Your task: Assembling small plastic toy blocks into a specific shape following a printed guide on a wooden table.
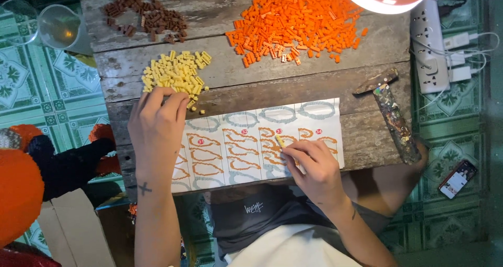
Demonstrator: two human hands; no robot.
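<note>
We pinch a small yellow brick (279, 141) in our right hand (313, 168), fingertips closed on it, pressing it down onto the printed pattern sheet (246, 141) near its right end, where orange outlines guide placement. Our left hand (156, 125) rests with curled fingers at the near edge of the yellow brick pile (175, 73), touching the bricks (whether it has one gripped, we cannot tell). Farther up the wooden table (230, 68) lie an orange brick pile (293, 23) and a brown brick pile (146, 15), sorted by colour for easy reach. A hammer (390, 110) lies to the right of the sheet.
</note>
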